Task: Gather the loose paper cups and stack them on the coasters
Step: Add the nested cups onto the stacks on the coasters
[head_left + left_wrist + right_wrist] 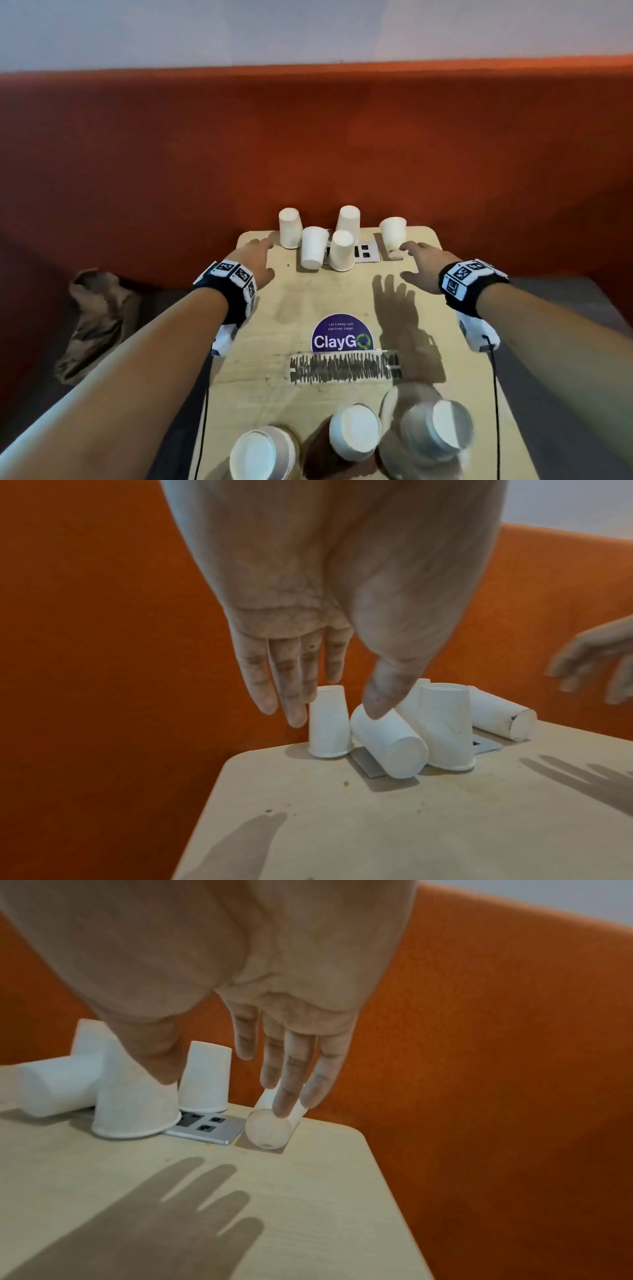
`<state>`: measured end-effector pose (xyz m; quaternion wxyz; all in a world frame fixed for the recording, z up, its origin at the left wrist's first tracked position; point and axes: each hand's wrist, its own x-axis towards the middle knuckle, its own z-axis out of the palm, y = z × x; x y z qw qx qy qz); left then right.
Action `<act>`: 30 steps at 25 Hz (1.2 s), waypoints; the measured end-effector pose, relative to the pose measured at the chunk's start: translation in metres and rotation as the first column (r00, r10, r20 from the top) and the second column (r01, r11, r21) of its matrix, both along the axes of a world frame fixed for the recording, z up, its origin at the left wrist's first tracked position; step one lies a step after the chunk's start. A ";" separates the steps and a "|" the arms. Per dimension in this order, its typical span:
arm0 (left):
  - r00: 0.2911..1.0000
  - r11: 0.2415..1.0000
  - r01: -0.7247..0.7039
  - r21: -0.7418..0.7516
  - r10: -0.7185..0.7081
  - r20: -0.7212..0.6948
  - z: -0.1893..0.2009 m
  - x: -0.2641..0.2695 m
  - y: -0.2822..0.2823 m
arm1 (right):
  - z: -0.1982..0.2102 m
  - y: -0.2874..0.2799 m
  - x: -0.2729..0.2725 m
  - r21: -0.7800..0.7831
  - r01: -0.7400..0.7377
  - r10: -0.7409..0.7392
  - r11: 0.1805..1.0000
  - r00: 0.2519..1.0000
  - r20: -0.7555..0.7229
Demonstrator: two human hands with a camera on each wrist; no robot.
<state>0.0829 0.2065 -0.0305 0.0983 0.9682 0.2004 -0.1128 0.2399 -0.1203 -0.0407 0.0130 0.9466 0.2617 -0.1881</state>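
Five white paper cups cluster at the table's far end. Three stand upside down: one at the left (290, 228), one at the back (347, 219), one in front (342, 250). A cup (312, 247) lies on its side between them, and another lying cup (393, 236) is at the far right corner. My left hand (270, 258) hovers with straight fingers beside the left cup (329, 723), holding nothing. My right hand (406, 261) is spread over the right lying cup (270, 1129); I cannot tell whether it touches. Three more cups (354, 431) stand blurred at the near edge.
A metal socket plate (205, 1129) is set into the wooden table (342, 294) among the far cups. A purple ClayGo sticker (340, 334) marks the middle. An orange padded wall (308, 144) rises right behind the table. A crumpled brown paper bag (92, 318) lies off to the left.
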 end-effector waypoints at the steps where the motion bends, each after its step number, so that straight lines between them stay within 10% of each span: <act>1: 1.000 1.000 0.015 -0.014 -0.015 0.017 -0.002 0.010 -0.002 | -0.007 0.007 0.008 0.044 0.055 -0.054 0.998 0.998 -0.017; 10: 0.987 0.991 0.135 0.008 -0.135 0.087 -0.031 0.072 -0.030 | -0.050 0.043 0.068 0.221 0.566 -0.543 0.794 0.825 -0.158; 17: 0.983 0.988 0.152 -0.031 -0.148 0.106 -0.031 0.102 -0.063 | -0.069 0.044 0.075 0.202 0.590 -0.546 0.782 0.804 -0.236; 23: 0.977 0.905 -0.054 -0.421 0.134 0.164 -0.043 0.119 -0.098 | -0.036 0.008 0.048 0.272 0.515 -0.486 0.813 0.857 -0.170; 30: 0.987 0.928 -0.057 -0.367 0.108 0.121 -0.063 0.113 -0.110 | -0.010 -0.036 0.002 0.470 0.412 -0.325 0.781 0.910 -0.257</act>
